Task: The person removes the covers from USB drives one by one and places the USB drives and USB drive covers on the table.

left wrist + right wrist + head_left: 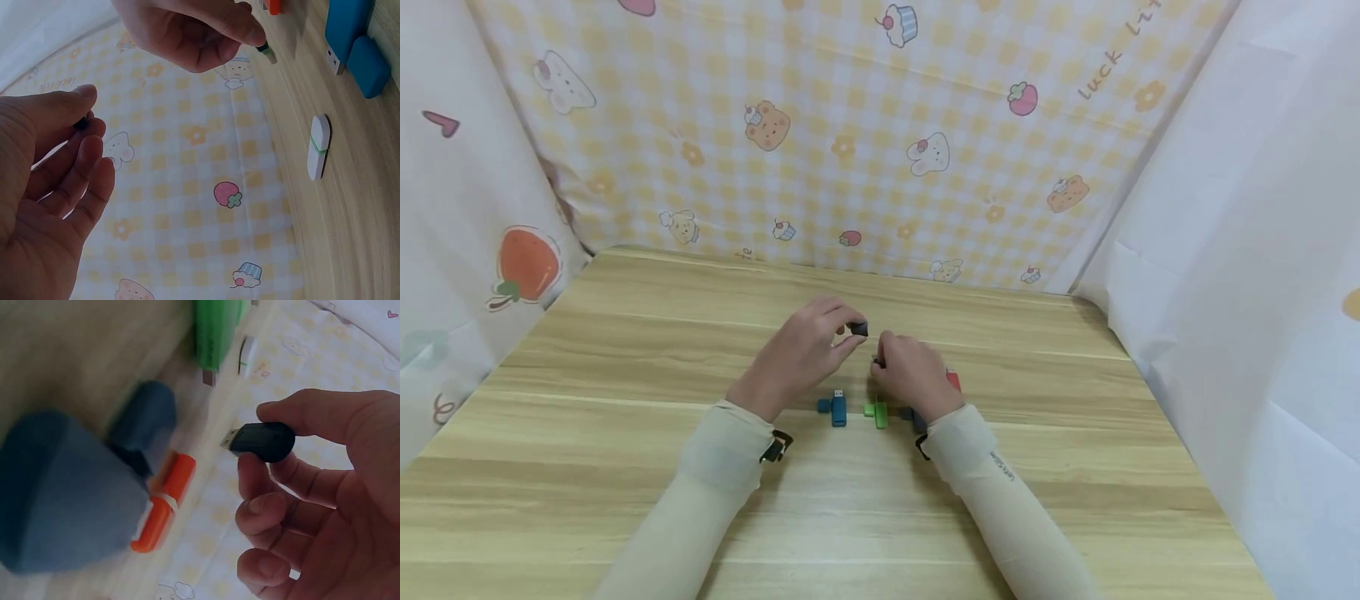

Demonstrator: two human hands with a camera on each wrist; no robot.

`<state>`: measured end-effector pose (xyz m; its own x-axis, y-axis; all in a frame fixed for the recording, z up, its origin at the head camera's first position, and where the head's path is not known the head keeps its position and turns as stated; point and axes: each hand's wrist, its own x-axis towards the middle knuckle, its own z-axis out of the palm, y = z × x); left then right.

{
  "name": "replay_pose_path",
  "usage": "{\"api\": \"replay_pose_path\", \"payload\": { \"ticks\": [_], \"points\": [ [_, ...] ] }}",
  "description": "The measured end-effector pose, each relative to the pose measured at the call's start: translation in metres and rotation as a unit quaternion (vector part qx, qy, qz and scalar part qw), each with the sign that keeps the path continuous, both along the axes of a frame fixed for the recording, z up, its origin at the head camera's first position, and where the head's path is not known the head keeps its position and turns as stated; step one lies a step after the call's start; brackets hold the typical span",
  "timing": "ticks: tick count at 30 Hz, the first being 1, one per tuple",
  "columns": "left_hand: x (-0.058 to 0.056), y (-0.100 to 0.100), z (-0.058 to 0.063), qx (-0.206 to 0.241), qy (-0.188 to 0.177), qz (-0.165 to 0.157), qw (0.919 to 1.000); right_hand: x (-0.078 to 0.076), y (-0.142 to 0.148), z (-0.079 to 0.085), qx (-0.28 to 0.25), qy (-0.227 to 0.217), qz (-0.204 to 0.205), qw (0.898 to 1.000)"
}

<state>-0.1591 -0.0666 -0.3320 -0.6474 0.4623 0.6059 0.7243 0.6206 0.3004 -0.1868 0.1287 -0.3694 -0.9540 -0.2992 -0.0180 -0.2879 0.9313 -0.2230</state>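
My left hand (pixel 805 350) pinches a small black cap (pixel 860 329) between thumb and fingers, above the table. In the left wrist view most of that cap (pixel 81 123) is hidden by the fingers. To its right, my right hand (pixel 913 375) holds a black USB stick (pixel 265 440) between thumb and fingers, its metal plug bare. Cap and stick are apart. Nearer the wrists lie a blue USB stick (pixel 838 411) and a green USB stick (pixel 881 415), each with its plug bare and its cap beside it. A dark grey-blue USB stick (pixel 919 421) is partly under my right wrist.
A red-orange USB stick (pixel 953 381) lies right of my right hand. A white USB stick with a green band (pixel 319 147) rests on the table in the left wrist view. A patterned cloth (pixel 842 192) stands behind the wooden table (pixel 647 333), with white cloth at both sides.
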Motion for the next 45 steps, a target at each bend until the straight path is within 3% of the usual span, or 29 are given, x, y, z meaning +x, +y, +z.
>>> {"api": "replay_pose_path", "payload": {
  "ticks": [11, 21, 40, 45],
  "points": [
    [-0.002, 0.002, -0.003, -0.009, -0.004, 0.001, 1.0, 0.002, -0.006, -0.008, 0.011, -0.017, -0.002, 1.0],
    [-0.001, 0.005, -0.004, -0.017, -0.007, 0.001, 0.9998, 0.005, -0.009, -0.015, 0.017, 0.008, 0.011, 1.0],
    [-0.002, 0.007, -0.005, -0.028, -0.009, 0.008, 0.9995, 0.004, -0.01, -0.013, 0.038, -0.017, 0.016, 0.999],
    [-0.002, 0.008, -0.006, -0.035, -0.025, 0.016, 0.999, 0.004, -0.007, -0.005, 0.037, -0.021, 0.013, 0.999]
  ]
}}
